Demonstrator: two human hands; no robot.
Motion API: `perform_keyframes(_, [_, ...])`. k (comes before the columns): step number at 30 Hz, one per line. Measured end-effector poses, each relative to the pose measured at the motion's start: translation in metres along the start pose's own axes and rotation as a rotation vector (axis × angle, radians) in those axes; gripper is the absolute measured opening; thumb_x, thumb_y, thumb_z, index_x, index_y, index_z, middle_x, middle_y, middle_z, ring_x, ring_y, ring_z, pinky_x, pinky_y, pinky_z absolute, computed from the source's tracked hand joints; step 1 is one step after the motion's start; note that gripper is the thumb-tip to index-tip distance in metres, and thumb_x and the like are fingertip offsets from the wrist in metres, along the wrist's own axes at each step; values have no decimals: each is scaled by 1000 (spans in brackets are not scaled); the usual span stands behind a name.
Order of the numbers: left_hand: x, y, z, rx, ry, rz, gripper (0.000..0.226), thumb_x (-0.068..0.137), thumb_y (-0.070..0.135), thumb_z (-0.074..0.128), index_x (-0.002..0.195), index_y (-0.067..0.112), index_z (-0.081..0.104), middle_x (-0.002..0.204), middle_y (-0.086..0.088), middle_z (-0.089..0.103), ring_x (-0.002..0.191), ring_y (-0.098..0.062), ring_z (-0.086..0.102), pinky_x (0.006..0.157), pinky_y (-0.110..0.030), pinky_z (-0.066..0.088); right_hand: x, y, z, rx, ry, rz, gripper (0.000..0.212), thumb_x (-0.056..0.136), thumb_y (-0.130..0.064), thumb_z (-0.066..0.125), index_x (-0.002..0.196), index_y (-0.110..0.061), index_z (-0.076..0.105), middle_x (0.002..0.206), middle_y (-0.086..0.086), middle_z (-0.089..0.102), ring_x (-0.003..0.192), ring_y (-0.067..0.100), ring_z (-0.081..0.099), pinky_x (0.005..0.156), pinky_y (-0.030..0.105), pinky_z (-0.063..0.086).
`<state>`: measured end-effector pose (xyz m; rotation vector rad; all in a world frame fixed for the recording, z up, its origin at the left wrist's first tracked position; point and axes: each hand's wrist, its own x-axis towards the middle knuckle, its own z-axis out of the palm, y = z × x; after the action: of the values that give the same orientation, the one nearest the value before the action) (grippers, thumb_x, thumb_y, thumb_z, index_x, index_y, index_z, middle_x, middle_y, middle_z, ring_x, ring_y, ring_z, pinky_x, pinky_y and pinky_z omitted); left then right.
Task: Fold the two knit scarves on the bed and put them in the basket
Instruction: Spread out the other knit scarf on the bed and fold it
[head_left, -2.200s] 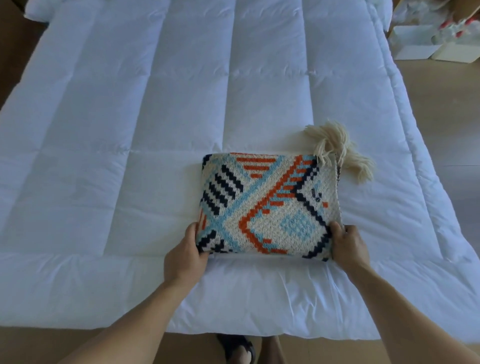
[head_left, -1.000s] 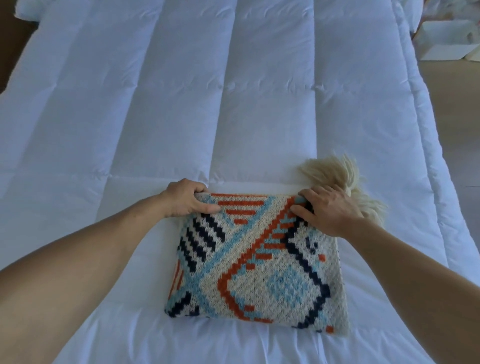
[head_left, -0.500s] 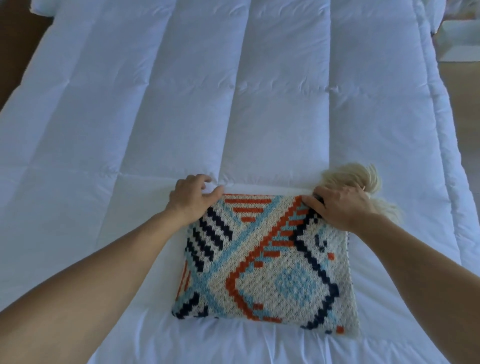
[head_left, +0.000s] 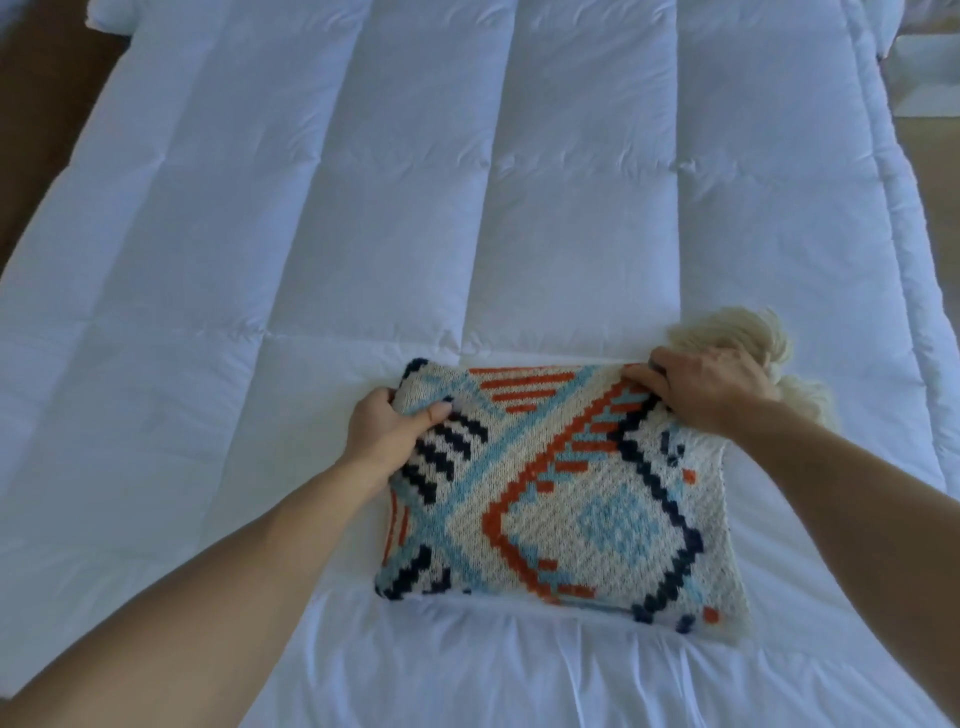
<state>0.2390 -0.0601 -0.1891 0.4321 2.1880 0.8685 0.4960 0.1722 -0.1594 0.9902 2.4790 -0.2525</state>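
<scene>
The folded scarf (head_left: 561, 493) was found lying flat near the bed's (head_left: 363, 208) foot edge, with wide bare quilt beyond it. Its far left corner was pinched by the left hand (head_left: 389, 436); the right hand (head_left: 711, 392) was closed on the far right corner beside the cream fringe (head_left: 727, 332).

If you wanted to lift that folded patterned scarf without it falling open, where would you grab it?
Probably by its two far corners, reaching over from the near side, as both hands do now. The left hand pinches the far left corner of the scarf, thumb on top; the right hand grips the far right corner beside the cream tassels. Gripping through all layers should keep the fold closed.
</scene>
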Motion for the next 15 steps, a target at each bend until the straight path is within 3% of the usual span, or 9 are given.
perform_keyframes(3, [-5, 4, 1, 67, 41, 99, 47, 77, 45, 78, 104, 14, 56, 97, 4, 64, 84, -12, 62, 66, -23, 46, -3, -1, 4, -49, 100, 31, 78, 83, -72, -1, 108, -29, 59, 84, -9, 62, 79, 18, 58, 107, 44, 29])
perform_keyframes(6, [-22, -6, 5, 13, 54, 39, 56, 77, 51, 75, 112, 17, 48, 97, 9, 58, 83, -4, 57, 64, -17, 41, -23, -17, 22, 80, 370, 122, 63, 94, -67, 23, 131, -25, 51, 128, 3, 57, 120, 26, 48, 111, 48, 25])
perform_keyframes(9, [-42, -31, 8, 10, 7, -1, 80, 63, 73, 75, 108, 10, 53, 87, 6, 62, 76, -14, 65, 62, -25, 49, -58, -38, 40, 359, 553, 241, 67, 89, -63, 42, 139, -19, 40, 140, 7, 42, 129, 29, 37, 109, 51, 30])
perform_keyframes(11, [-54, -40, 11, 48, -22, -37, 91, 55, 81, 72, 108, 8, 54, 84, 5, 63, 72, -15, 65, 60, -28, 51, -78, -50, 58, 540, 484, 400, 80, 85, -67, 49, 145, -18, 28, 147, 6, 31, 134, 29, 30, 110, 51, 31])
perform_keyframes(15, [-57, -32, 16, 126, -2, -69, 66, 68, 61, 78, 103, 12, 50, 92, -5, 63, 81, -23, 63, 65, -37, 54, -93, -65, 82, 883, 240, 699, 117, 68, -79, 60, 152, -19, 5, 151, 15, 25, 139, 37, 28, 111, 56, 32])
